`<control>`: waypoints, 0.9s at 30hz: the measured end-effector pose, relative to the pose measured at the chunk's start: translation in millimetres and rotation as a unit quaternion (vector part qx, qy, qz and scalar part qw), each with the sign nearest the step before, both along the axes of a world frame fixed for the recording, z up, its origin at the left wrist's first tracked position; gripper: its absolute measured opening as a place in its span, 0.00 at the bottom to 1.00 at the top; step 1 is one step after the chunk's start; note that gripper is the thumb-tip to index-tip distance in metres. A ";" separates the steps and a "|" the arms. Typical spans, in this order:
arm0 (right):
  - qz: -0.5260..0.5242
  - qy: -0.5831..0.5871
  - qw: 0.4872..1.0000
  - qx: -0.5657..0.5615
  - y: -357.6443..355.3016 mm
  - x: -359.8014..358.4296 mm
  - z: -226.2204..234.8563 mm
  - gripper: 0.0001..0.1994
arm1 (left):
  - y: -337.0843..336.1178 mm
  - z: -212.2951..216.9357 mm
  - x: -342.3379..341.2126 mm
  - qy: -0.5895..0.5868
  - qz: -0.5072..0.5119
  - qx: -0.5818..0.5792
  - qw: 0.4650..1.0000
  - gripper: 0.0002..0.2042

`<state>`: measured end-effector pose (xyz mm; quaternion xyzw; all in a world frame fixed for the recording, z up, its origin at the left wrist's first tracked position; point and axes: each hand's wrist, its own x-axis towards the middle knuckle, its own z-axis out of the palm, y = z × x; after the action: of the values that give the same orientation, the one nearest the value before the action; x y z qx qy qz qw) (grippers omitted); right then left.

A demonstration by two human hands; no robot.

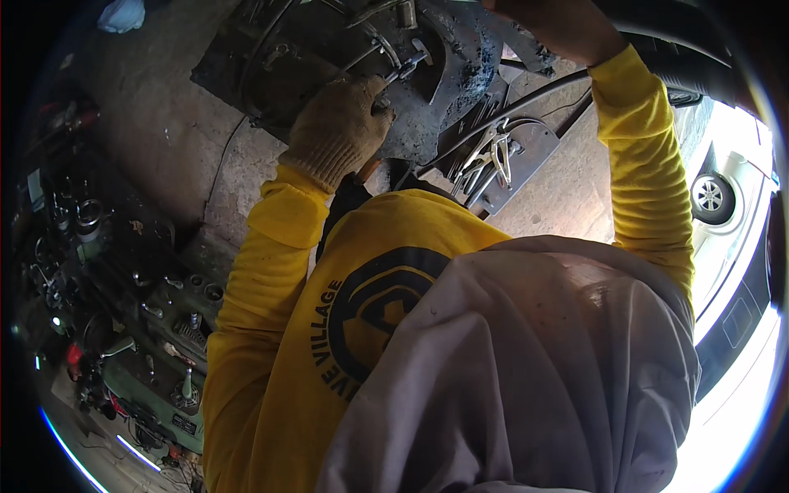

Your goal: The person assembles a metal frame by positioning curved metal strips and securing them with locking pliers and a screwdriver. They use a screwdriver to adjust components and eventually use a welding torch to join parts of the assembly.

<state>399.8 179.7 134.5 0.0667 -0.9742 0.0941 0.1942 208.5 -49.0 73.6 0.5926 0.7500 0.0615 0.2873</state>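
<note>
Bent over a blackened metal assembly on a concrete floor, we close our gloved left hand in a fist around a slim metal tool, its tip pressed against the assembly's curved steel bands. Our bare right hand, above and to the right of the assembly, is cut off by the frame's top edge; whether it grips anything we cannot tell. A steady wrist and firm bracing look to us like the way to keep the tool from slipping. Locking pliers lie on a plate just right of the assembly. The tool's tip and the part it meets are too dark to make out.
</note>
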 end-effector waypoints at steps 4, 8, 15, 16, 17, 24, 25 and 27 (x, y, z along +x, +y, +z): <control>-0.158 -0.188 0.932 -0.265 -6.8 -1.7 7.9 0.19 | -1.0 -0.3 -1.6 -0.004 -0.002 -0.009 1.000 0.13; -0.205 -0.160 0.946 -0.196 -21.4 -2.2 11.5 0.18 | 0.2 1.0 -0.1 -0.009 0.013 -0.022 1.000 0.12; -0.163 -0.139 0.955 -0.205 -5.1 4.3 -1.3 0.15 | 0.1 -1.1 0.3 0.010 -0.002 -0.012 1.000 0.13; -0.203 -0.151 0.950 -0.184 -9.1 7.3 -1.6 0.16 | 0.4 -0.7 1.4 0.013 -0.001 -0.013 1.000 0.13; -0.243 -0.161 0.943 -0.161 -12.9 9.6 -2.4 0.18 | 0.9 0.5 1.6 0.018 -0.001 -0.012 1.000 0.13; -0.385 -0.044 0.870 -0.305 -25.9 25.9 -93.3 0.15 | -2.8 -22.1 -5.3 0.062 -0.076 -0.031 0.995 0.15; -0.418 -0.060 0.836 -0.350 -26.5 23.0 -101.4 0.16 | -4.3 -22.0 -5.7 0.074 -0.083 -0.026 0.993 0.15; -0.454 -0.074 0.795 -0.395 -29.4 21.0 -117.7 0.18 | -2.3 -13.0 -1.6 0.087 -0.098 -0.022 0.991 0.15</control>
<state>420.9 150.2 16.8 -0.4734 -0.7820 0.3762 0.1509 206.9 -51.3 60.5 0.6598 0.7116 -0.0354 0.2388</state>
